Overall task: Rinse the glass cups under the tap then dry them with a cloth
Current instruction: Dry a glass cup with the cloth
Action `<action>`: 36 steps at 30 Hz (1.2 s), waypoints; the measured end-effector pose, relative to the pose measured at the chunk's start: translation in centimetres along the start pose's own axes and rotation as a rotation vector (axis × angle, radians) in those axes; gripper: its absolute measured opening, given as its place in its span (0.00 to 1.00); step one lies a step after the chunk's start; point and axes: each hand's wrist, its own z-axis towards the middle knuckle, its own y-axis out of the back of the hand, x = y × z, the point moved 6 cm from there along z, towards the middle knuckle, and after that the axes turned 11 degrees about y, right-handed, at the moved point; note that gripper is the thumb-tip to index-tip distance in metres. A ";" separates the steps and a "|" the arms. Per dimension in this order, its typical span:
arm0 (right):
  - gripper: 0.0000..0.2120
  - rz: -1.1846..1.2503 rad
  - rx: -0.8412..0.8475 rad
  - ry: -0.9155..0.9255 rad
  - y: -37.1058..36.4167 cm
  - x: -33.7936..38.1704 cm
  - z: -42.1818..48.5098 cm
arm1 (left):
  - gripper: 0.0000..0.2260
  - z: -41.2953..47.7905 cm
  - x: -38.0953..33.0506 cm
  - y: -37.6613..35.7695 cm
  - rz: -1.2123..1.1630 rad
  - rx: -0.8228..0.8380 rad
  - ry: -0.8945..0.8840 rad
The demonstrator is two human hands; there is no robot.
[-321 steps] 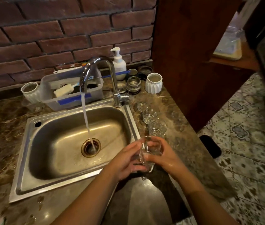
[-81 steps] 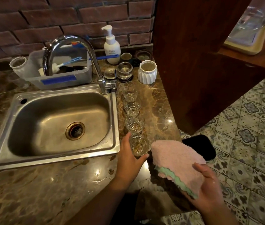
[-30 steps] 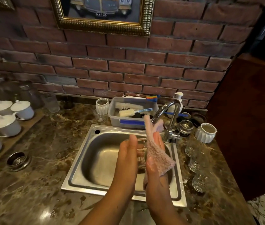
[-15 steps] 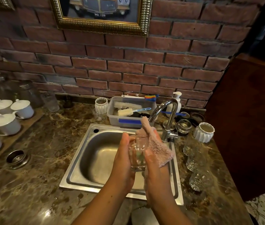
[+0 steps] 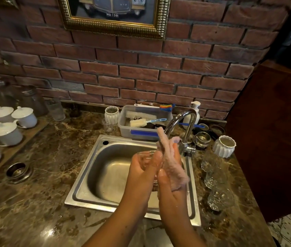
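Left hand (image 5: 141, 168) curls round a cup (image 5: 145, 155) over the sink (image 5: 91, 168). Right hand (image 5: 167, 182) grips the cloth (image 5: 175, 172), pressing it to the cup's right side. No water runs from the tap (image 5: 185, 118), so rinsing looks finished. Drying seems barely begun: three more cups (image 5: 214, 177) wait right of the sink.

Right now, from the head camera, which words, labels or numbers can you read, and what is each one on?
"MA 108": on the number plate of the car in the framed picture on the brick wall.
Soap bottle: any label is too small to read.
No other text is legible.
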 end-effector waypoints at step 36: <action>0.12 0.128 -0.041 -0.437 1.5 -2.5 -1.6 | 0.30 0.9 1.6 1.2 0.106 0.190 0.173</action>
